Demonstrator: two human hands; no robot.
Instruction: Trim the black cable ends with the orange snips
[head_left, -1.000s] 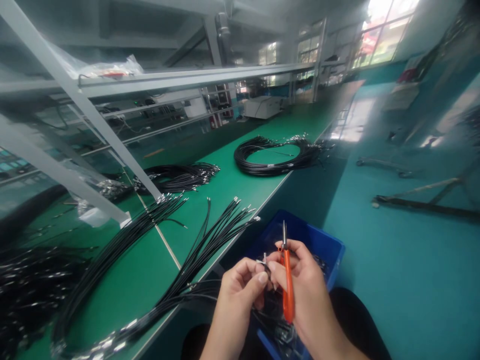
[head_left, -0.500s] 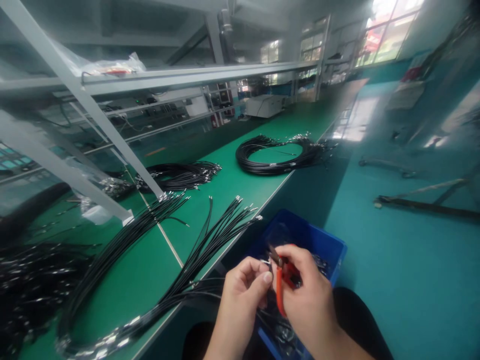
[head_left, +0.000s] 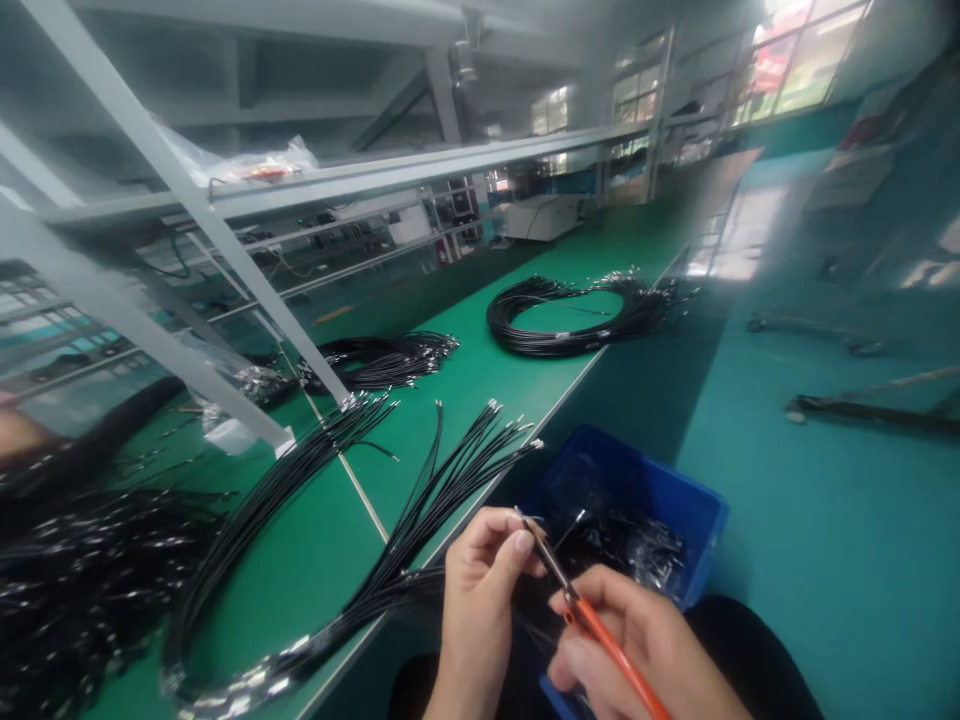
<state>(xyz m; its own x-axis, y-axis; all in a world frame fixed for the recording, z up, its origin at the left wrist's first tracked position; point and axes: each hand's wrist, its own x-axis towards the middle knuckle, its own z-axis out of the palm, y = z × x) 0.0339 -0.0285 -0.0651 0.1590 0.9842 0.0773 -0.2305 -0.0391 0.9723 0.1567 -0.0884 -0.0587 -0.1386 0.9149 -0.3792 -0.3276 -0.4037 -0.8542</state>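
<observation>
My left hand (head_left: 484, 570) is closed in a pinch, thumb against fingers, on the thin end of a cable; most of that end is hidden by the fingers. Black cables (head_left: 420, 585) run off the bench edge to behind this hand. In my right hand (head_left: 637, 625) are orange-handled pliers (head_left: 600, 625), pointing up and left. Their dark narrow jaws lie at my left fingertips, by the cable end; whether they touch it I cannot tell. Below both hands stands a blue bin (head_left: 709, 540) with black pieces and clear plastic inside.
A looped bundle of black cables (head_left: 225, 560) with silvery tips lies on the green bench (head_left: 465, 385). Further coils (head_left: 555, 340) lie beyond. A dark cable pile (head_left: 97, 580) is at left, near another person's blurred arm (head_left: 22, 435). Grey shelf posts (head_left: 262, 300) rise from the bench.
My right hand has moved down and right and turned the pliers, so their jaws now reach my left fingertips. My left hand keeps its pinch. A person's arm has appeared at the left edge.
</observation>
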